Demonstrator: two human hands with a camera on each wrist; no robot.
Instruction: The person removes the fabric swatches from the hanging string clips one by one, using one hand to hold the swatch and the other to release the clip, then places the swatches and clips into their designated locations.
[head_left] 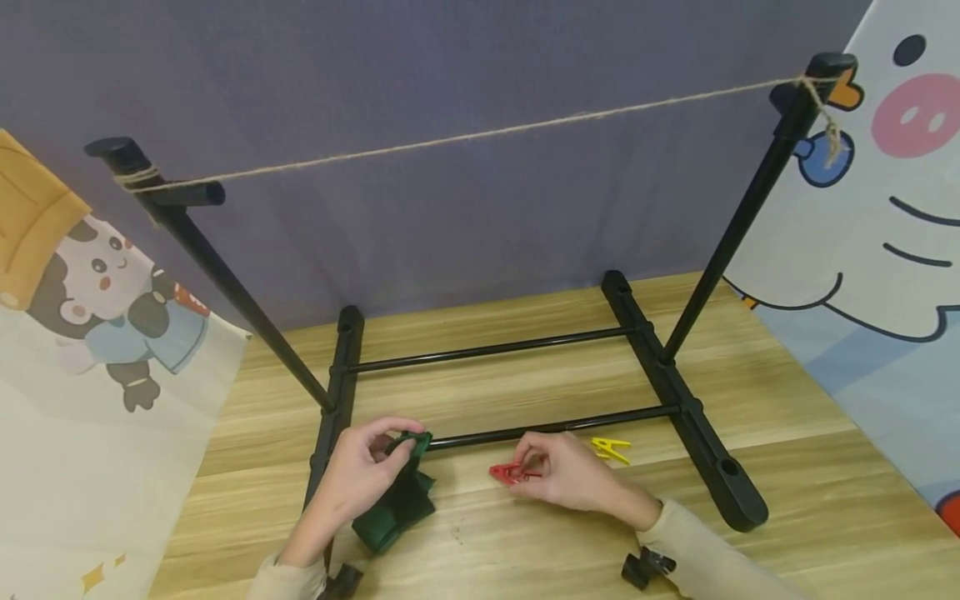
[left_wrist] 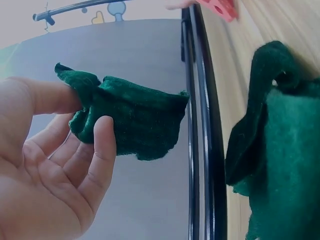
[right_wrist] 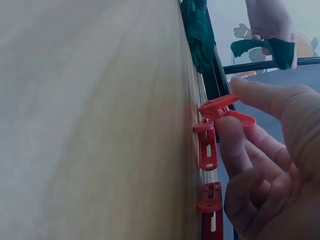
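Observation:
A piece of dark green velvety cloth (left_wrist: 140, 117) is pinched between the thumb and fingers of my left hand (head_left: 356, 475), its free end sticking out. More green cloth (head_left: 393, 512) lies on the table just below that hand. My right hand (head_left: 573, 475) pinches a red clothespin (right_wrist: 222, 107) by its handles, low over the table. Close under it in the right wrist view is another red clothespin (right_wrist: 207, 150), and a further one (right_wrist: 211, 205) lies nearer the wrist. A yellow clothespin (head_left: 611, 450) lies to the right of the right hand.
A black rack stands on the wooden table (head_left: 495, 542), with a left post (head_left: 240, 292), a right post (head_left: 738, 225) and two low crossbars. Twine (head_left: 480, 133) stretches between the post tops. A grey backdrop (head_left: 465, 217) rises behind, with cartoon-printed panels on both sides.

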